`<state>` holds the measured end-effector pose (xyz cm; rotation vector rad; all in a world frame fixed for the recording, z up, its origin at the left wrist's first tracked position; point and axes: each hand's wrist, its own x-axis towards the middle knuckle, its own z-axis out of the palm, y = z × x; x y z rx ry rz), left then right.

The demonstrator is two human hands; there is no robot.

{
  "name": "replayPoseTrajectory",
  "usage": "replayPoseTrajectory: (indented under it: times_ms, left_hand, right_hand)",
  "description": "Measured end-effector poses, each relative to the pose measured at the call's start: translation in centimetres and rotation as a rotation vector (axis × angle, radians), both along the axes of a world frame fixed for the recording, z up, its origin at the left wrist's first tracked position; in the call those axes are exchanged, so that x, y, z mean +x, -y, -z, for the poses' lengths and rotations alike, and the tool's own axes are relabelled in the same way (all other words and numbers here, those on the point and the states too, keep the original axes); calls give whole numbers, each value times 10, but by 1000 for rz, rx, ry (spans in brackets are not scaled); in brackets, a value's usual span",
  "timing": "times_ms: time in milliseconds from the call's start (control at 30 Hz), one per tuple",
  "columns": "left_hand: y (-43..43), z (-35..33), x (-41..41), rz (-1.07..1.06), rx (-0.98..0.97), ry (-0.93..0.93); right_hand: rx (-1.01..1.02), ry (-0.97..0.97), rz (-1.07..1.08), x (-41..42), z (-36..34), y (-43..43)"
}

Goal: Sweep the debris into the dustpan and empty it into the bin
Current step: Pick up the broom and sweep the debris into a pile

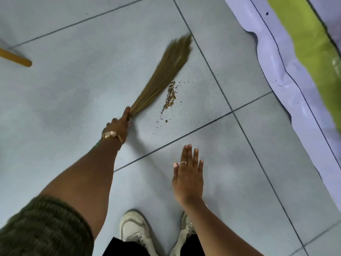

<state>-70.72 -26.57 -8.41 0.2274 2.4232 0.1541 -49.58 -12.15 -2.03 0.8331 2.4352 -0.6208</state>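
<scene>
- A thin trail of small brown crumb-like debris (170, 97) lies on the pale grey tiled floor (73, 80), running along one tile just short of a dark grout line.
- Just left of the debris, the fanned straw bristles of a hand broom (164, 74) rest blurred, angled up and away.
- The left hand (118, 126), wearing a gold wristwatch (110, 134), is clenched around the broom's bound neck.
- Below the debris, the right hand (188, 174), ringed, hovers flat with fingers spread, grasping nothing.
- No readable writing shows anywhere.
</scene>
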Motion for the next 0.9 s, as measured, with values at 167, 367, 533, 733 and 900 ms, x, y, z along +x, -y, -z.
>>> replayPoseTrajectory:
  times_ms: [167, 367, 533, 733, 900]
  left_hand:
    - [67, -34, 38, 96, -130, -56]
    - [117, -108, 75, 219, -224, -163]
    - [129, -182, 114, 182, -192, -179]
    - [131, -249, 185, 10, -137, -178]
    - [100, -286, 267, 52, -32, -228]
  right_hand:
    - [-71, -65, 38, 27, -52, 32]
    - [-108, 25, 43, 72, -116, 66]
    - [17, -60, 54, 84, -184, 77]
    - [0, -104, 86, 109, -231, 76]
    - [-17, -1, 86, 174, -246, 61]
